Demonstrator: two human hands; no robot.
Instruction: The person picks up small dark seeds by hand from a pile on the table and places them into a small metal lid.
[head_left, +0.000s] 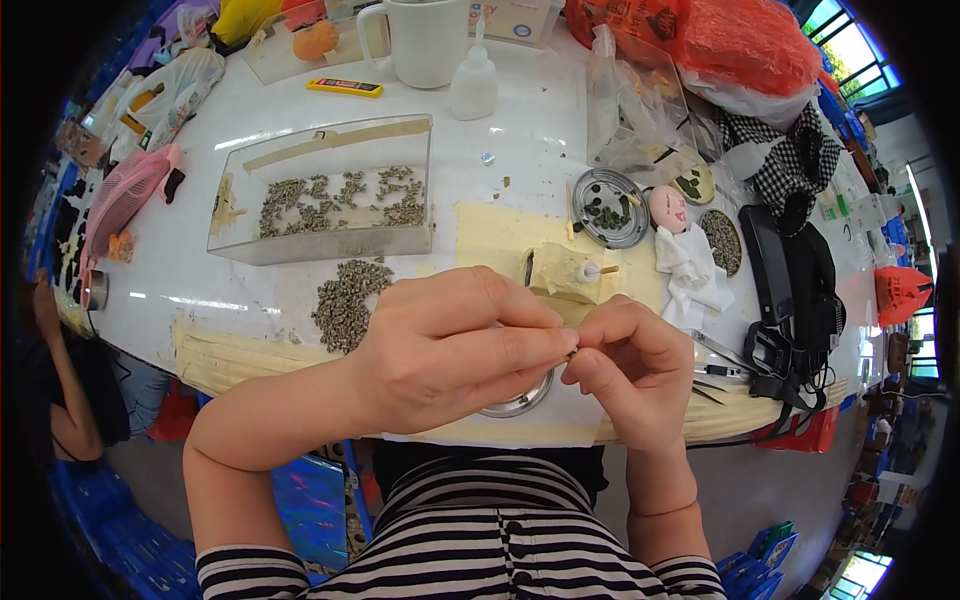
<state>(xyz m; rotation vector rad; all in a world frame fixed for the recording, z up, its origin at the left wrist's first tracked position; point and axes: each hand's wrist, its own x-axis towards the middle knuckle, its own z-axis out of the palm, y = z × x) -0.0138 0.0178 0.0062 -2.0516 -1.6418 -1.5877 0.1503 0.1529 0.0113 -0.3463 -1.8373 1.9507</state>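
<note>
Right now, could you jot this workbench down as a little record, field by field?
Left hand: fingertips pinched at a tiny part, mostly hidden
Right hand: thumb and finger at the same part; grip unclear
Beneath hands: round dish, partly covered
Loose pile: small metallic pieces
Clear box: similar pieces inside
Far side: white mug, white squeeze bottle
Clothing: striped top

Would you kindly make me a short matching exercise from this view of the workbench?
1. tiny part
2. pile of metal pieces
3. mug
4. cloth

A. white, with a handle
B. between left hand and right hand
C. black-and-white checks
D. near the clear box

Pairs: 1-B, 2-D, 3-A, 4-C
</note>
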